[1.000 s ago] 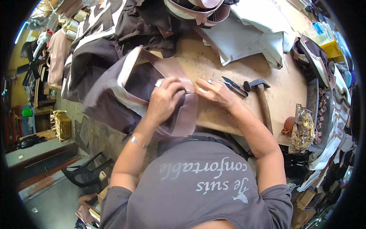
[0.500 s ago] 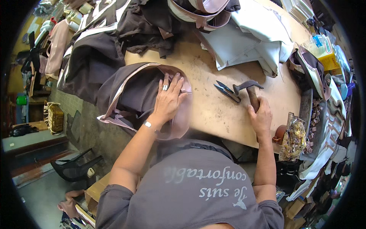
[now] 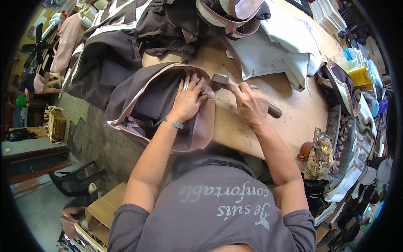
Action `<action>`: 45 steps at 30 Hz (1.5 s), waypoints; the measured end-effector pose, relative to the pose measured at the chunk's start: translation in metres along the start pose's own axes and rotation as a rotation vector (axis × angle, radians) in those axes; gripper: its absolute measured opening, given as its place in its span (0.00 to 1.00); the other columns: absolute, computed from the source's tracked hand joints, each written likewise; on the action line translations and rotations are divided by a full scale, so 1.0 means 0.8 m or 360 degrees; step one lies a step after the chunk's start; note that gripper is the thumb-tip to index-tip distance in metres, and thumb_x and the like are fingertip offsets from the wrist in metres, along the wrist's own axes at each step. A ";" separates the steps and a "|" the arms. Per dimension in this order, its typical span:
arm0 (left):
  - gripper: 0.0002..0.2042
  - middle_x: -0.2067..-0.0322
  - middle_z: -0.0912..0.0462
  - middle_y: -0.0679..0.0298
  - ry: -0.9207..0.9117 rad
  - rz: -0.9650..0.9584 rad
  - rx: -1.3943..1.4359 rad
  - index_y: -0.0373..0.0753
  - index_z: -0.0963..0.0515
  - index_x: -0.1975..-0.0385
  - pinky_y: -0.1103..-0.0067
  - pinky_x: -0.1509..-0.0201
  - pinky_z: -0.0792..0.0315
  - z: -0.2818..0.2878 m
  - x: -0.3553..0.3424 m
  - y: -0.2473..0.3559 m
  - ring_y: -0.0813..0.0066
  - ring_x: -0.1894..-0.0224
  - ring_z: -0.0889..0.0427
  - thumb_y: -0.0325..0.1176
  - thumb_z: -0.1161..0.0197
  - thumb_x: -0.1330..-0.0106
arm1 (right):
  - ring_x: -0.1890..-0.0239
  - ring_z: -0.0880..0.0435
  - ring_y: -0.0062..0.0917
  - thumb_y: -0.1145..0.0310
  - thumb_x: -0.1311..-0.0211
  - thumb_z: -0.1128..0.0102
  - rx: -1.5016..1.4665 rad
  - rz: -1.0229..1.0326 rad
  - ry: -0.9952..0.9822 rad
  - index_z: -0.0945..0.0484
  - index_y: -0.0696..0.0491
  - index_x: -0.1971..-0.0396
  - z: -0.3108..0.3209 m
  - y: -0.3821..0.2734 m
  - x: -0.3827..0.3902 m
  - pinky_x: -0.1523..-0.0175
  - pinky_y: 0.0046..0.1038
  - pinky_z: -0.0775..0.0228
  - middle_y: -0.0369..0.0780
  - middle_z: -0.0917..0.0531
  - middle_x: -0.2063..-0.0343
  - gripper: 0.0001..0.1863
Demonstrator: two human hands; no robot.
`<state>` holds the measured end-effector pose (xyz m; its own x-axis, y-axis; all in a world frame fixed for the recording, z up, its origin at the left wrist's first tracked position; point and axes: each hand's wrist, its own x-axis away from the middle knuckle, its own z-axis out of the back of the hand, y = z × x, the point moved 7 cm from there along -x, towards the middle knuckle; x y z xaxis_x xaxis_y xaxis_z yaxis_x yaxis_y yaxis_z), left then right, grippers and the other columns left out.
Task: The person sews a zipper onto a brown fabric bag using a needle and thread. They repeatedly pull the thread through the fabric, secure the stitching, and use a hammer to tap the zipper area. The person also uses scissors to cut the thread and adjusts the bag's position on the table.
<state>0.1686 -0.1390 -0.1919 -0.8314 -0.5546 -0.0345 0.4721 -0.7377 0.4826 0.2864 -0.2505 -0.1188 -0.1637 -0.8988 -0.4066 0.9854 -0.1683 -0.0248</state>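
Observation:
A dark brown fabric bag with a pink leather-like band (image 3: 205, 128) round its mouth lies on its side at the table's front left. My left hand (image 3: 187, 101) reaches into the mouth, fingers stretched out and lying flat on the inner side of the band. My right hand (image 3: 252, 103) grips a hammer (image 3: 274, 111) by its wooden handle. The hammer's metal head rests against or just over the band's right edge, beside my left fingertips; whether it touches I cannot tell. The dark snips seen earlier are hidden behind my right hand.
Dark fabric pieces (image 3: 109, 54) lie heaped at the far left. White sheet material (image 3: 281, 54) and another pink-trimmed bag (image 3: 235, 29) are at the back of the wooden table (image 3: 294, 130). At right stand a grey basket (image 3: 333, 122) of small pieces and a clear bag (image 3: 320, 157).
My right hand has swung the hammer left and turned it, bringing its head from the middle of the table to the bag's band. My left hand stays on the band.

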 end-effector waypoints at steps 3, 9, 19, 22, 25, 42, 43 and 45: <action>0.27 0.35 0.51 0.49 -0.0049 0.0006 -0.0073 0.42 0.42 0.38 0.61 0.32 0.61 -0.001 0.000 0.002 0.49 0.33 0.56 0.41 0.47 0.37 | 0.80 0.26 0.25 0.70 0.47 0.47 -0.0060 -0.0059 0.0105 0.27 0.41 0.53 0.018 -0.007 0.022 0.78 0.27 0.32 0.35 0.30 0.78 0.20; 0.27 0.36 0.51 0.48 -0.0021 -0.0028 -0.0112 0.39 0.41 0.39 0.61 0.32 0.60 -0.002 -0.001 0.001 0.50 0.33 0.56 0.42 0.48 0.37 | 0.78 0.25 0.29 0.73 0.49 0.47 -0.0081 -0.0044 -0.0027 0.27 0.44 0.54 0.024 -0.001 0.038 0.77 0.31 0.32 0.36 0.27 0.74 0.19; 0.22 0.37 0.43 0.54 -0.0082 -0.0002 0.0039 0.47 0.35 0.42 0.65 0.33 0.54 0.012 -0.005 -0.008 0.52 0.34 0.49 0.39 0.49 0.37 | 0.83 0.29 0.25 0.70 0.53 0.46 -0.0281 0.0150 -0.0185 0.25 0.37 0.52 0.022 -0.020 0.080 0.79 0.27 0.34 0.34 0.31 0.79 0.24; 0.20 0.39 0.39 0.58 -0.0007 -0.0100 -0.0090 0.50 0.33 0.43 0.63 0.33 0.54 0.020 -0.008 -0.008 0.53 0.35 0.48 0.36 0.49 0.37 | 0.80 0.27 0.27 0.72 0.53 0.45 -0.0302 0.0100 -0.0161 0.26 0.41 0.54 0.018 -0.011 0.059 0.77 0.27 0.33 0.35 0.30 0.79 0.22; 0.19 0.39 0.39 0.59 0.0025 -0.0164 -0.0100 0.52 0.32 0.44 0.60 0.33 0.54 0.023 -0.014 -0.012 0.53 0.34 0.48 0.33 0.49 0.37 | 0.81 0.27 0.25 0.72 0.52 0.47 -0.0213 0.0067 0.0066 0.28 0.37 0.48 0.026 -0.015 0.030 0.77 0.25 0.34 0.33 0.30 0.80 0.27; 0.10 0.38 0.45 0.62 0.0639 -0.0063 -0.0924 0.43 0.22 0.70 0.55 0.40 0.48 0.109 -0.023 -0.012 0.55 0.38 0.43 0.33 0.36 0.53 | 0.51 0.25 0.42 0.68 0.52 0.44 -0.0969 -0.1075 -0.0468 0.36 0.56 0.44 0.017 0.127 0.109 0.46 0.34 0.35 0.53 0.28 0.50 0.31; 0.14 0.38 0.47 0.59 0.0490 0.0049 -0.0780 0.40 0.22 0.68 0.60 0.40 0.41 0.109 -0.030 -0.034 0.52 0.40 0.40 0.33 0.31 0.56 | 0.51 0.26 0.42 0.68 0.51 0.44 -0.0940 -0.1156 -0.0536 0.34 0.56 0.46 0.019 0.138 0.118 0.46 0.34 0.35 0.53 0.27 0.51 0.29; 0.13 0.40 0.44 0.57 0.0291 0.0130 -0.0500 0.37 0.24 0.67 0.67 0.51 0.31 0.109 -0.039 -0.060 0.53 0.49 0.29 0.29 0.34 0.54 | 0.51 0.26 0.41 0.68 0.51 0.44 -0.0892 -0.1310 -0.0688 0.31 0.57 0.49 0.013 0.151 0.134 0.48 0.34 0.34 0.52 0.26 0.53 0.25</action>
<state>0.1459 -0.0526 -0.1377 -0.7344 -0.6554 -0.1762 0.6254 -0.7544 0.1993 0.3876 -0.3712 -0.1555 -0.6783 -0.6798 0.2789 0.4290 -0.6745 -0.6008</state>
